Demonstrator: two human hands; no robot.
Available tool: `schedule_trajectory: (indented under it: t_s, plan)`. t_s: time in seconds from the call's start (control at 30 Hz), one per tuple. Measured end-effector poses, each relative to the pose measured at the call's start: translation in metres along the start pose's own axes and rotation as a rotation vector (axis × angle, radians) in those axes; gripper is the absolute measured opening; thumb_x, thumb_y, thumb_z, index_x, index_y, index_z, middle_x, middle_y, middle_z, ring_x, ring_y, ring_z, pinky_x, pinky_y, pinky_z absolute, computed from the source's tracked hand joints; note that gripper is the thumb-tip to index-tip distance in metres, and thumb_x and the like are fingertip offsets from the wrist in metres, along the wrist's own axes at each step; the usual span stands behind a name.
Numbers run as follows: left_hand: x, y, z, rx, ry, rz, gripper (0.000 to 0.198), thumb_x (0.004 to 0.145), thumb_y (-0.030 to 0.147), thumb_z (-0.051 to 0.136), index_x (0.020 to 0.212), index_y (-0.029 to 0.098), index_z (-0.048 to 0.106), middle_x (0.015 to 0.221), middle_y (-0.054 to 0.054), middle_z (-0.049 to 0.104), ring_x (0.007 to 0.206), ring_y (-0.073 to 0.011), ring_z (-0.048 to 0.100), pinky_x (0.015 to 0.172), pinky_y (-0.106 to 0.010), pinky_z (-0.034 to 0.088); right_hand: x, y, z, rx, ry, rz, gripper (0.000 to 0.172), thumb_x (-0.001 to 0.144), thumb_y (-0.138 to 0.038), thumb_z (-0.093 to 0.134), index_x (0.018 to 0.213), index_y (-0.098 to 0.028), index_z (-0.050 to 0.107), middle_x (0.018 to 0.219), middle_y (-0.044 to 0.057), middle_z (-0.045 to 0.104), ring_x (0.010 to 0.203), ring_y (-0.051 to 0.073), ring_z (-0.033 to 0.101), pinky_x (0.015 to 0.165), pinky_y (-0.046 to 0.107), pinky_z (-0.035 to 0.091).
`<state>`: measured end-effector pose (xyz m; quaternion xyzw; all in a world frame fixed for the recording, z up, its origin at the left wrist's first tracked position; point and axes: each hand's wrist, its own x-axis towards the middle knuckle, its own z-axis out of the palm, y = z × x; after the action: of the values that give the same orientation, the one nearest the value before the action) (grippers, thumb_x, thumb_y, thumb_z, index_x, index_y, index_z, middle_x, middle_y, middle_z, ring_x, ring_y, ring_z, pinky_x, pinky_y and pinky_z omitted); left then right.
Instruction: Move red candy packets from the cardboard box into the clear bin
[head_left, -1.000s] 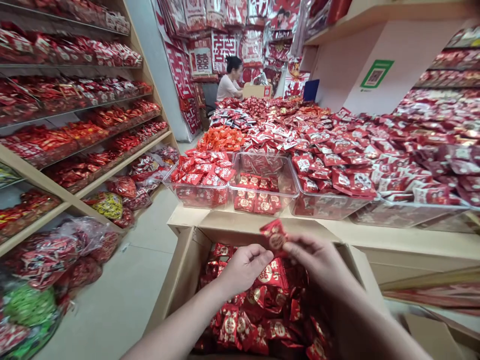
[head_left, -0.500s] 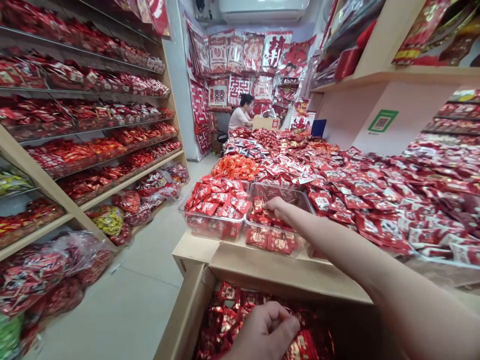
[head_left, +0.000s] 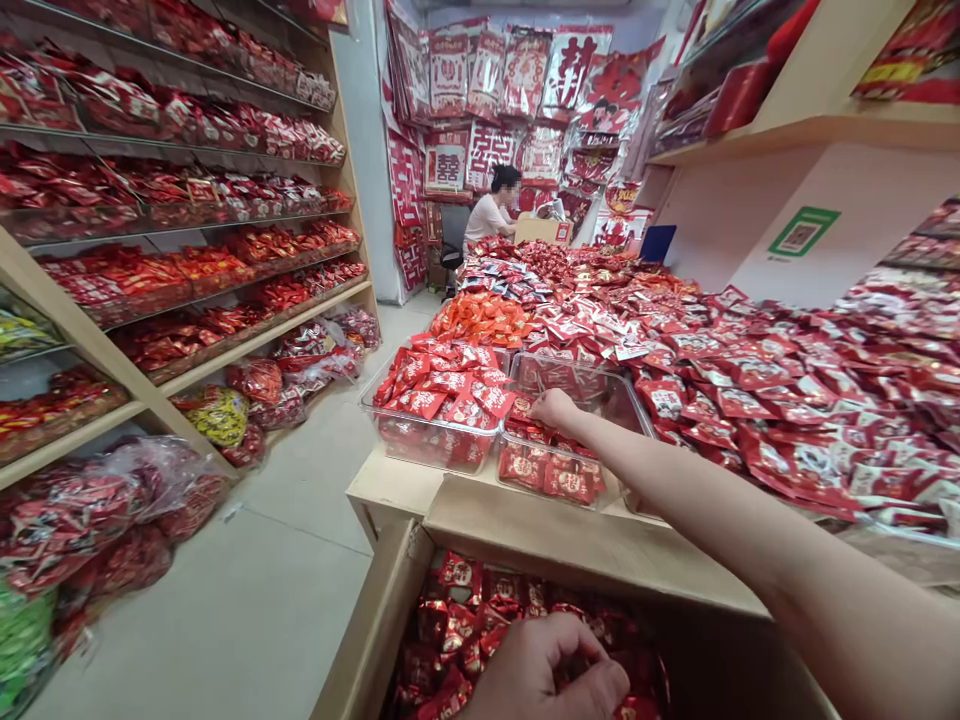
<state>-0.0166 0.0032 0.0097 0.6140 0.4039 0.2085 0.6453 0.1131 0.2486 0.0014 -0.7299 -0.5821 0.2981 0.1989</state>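
My right hand (head_left: 559,412) reaches into a clear plastic bin (head_left: 636,395), its fingers closed on a small red candy packet (head_left: 523,406) standing at the bin's left side. Several red and gold candy packets (head_left: 568,482) lie in the front of that bin. Below, my left hand (head_left: 551,668) is over an open cardboard box (head_left: 592,545), with thumb and fingers curled together; what they hold, if anything, is hidden. Shiny red candy packets (head_left: 459,628) fill the box's left part, while its right side is dark.
Another clear bin (head_left: 427,440), heaped with red packets, stands at the left. Piles of packets (head_left: 750,385) cover the table behind. Stocked shelves (head_left: 187,235) line the left wall above bagged sweets (head_left: 105,520) on the floor (head_left: 285,580). A person (head_left: 491,215) sits at the back.
The view has shifted slightly. My right hand stays at the bin, a little lower among the packets. My left hand has moved slightly right and down over the box, still curled.
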Motion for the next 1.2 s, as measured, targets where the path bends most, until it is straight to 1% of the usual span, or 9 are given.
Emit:
schedule_trajectory:
  t_s: [0.33, 0.53, 0.67, 0.73, 0.8, 0.9, 1.03, 1.13, 1.2]
  plan:
    - [0.001, -0.003, 0.001, 0.062, 0.018, 0.026, 0.040, 0.070, 0.050, 0.045, 0.074, 0.013, 0.059, 0.050, 0.003, 0.040, 0.045, -0.0080, 0.033, 0.041, -0.019, 0.023, 0.005, -0.003, -0.003, -0.350, -0.005, -0.116, 0.021, 0.080, -0.027, 0.049, 0.094, -0.012, 0.055, 0.095, 0.006, 0.056, 0.084, 0.014, 0.055, 0.074, 0.033, 0.045]
    - [0.002, -0.007, 0.001, 0.092, 0.062, 0.042, 0.035, 0.073, 0.045, 0.046, 0.074, 0.014, 0.060, 0.050, 0.004, 0.038, 0.048, -0.0079, 0.034, 0.042, -0.019, 0.023, 0.005, -0.001, -0.004, -0.324, 0.052, -0.160, 0.013, 0.074, -0.023, 0.055, 0.077, -0.011, 0.058, 0.078, 0.005, 0.061, 0.073, 0.013, 0.057, 0.067, 0.027, 0.043]
    - [0.003, -0.004, -0.002, -0.026, 0.163, 0.083, 0.037, 0.075, 0.046, 0.044, 0.065, 0.013, 0.057, 0.054, 0.004, 0.040, 0.054, -0.0078, 0.036, 0.050, -0.018, 0.030, -0.007, -0.016, -0.023, -0.238, 0.174, -0.235, 0.006, 0.069, -0.017, 0.056, 0.071, -0.012, 0.058, 0.075, 0.008, 0.063, 0.073, 0.016, 0.057, 0.063, 0.022, 0.040]
    - [0.004, -0.002, -0.004, -0.150, 0.245, 0.086, 0.039, 0.075, 0.048, 0.044, 0.060, 0.013, 0.053, 0.052, 0.005, 0.039, 0.053, -0.0075, 0.036, 0.049, -0.018, 0.031, -0.032, -0.026, -0.039, -0.180, 0.244, -0.306, 0.012, 0.074, -0.022, 0.049, 0.078, -0.013, 0.057, 0.080, 0.007, 0.062, 0.074, 0.014, 0.056, 0.063, 0.021, 0.040]
    - [0.005, 0.000, -0.006, -0.318, 0.309, 0.025, 0.039, 0.074, 0.052, 0.043, 0.063, 0.015, 0.051, 0.049, 0.006, 0.039, 0.046, -0.0071, 0.037, 0.042, -0.018, 0.031, -0.074, -0.028, -0.053, -0.061, 0.276, -0.428, 0.019, 0.077, -0.029, 0.044, 0.084, -0.015, 0.055, 0.080, 0.004, 0.061, 0.069, 0.011, 0.055, 0.061, 0.020, 0.040]
    - [0.005, 0.004, -0.007, -0.544, 0.376, -0.067, 0.037, 0.069, 0.053, 0.050, 0.076, 0.017, 0.052, 0.055, 0.005, 0.048, 0.042, -0.0073, 0.041, 0.034, -0.017, 0.034, -0.155, -0.010, -0.061, 0.182, 0.143, -0.622, 0.022, 0.074, -0.037, 0.049, 0.077, -0.016, 0.056, 0.066, 0.001, 0.058, 0.056, 0.010, 0.050, 0.051, 0.021, 0.039]
    - [0.009, 0.007, -0.006, -0.624, 0.390, 0.007, 0.030, 0.064, 0.042, 0.062, 0.079, 0.017, 0.054, 0.066, 0.003, 0.055, 0.052, -0.0082, 0.050, 0.039, -0.018, 0.044, -0.236, 0.036, -0.043, 0.330, -0.097, -0.412, 0.025, 0.068, -0.038, 0.057, 0.083, -0.019, 0.056, 0.061, -0.001, 0.055, 0.048, 0.009, 0.046, 0.043, 0.021, 0.037]
    - [0.010, 0.006, 0.000, -0.606, 0.343, 0.033, 0.029, 0.062, 0.035, 0.065, 0.080, 0.016, 0.054, 0.067, 0.002, 0.056, 0.054, -0.0090, 0.052, 0.044, -0.022, 0.049, -0.257, 0.065, -0.024, 0.558, -0.210, -0.249, 0.023, 0.070, -0.040, 0.054, 0.077, -0.018, 0.056, 0.062, -0.001, 0.056, 0.049, 0.009, 0.048, 0.045, 0.021, 0.039]
    - [0.009, 0.004, 0.004, -0.580, 0.288, 0.068, 0.029, 0.062, 0.032, 0.065, 0.083, 0.016, 0.053, 0.072, 0.001, 0.057, 0.058, -0.0096, 0.054, 0.048, -0.023, 0.051, -0.259, 0.077, -0.016, 0.623, -0.144, -0.242, 0.021, 0.069, -0.038, 0.057, 0.070, -0.017, 0.057, 0.064, 0.000, 0.057, 0.054, 0.010, 0.050, 0.050, 0.022, 0.041]
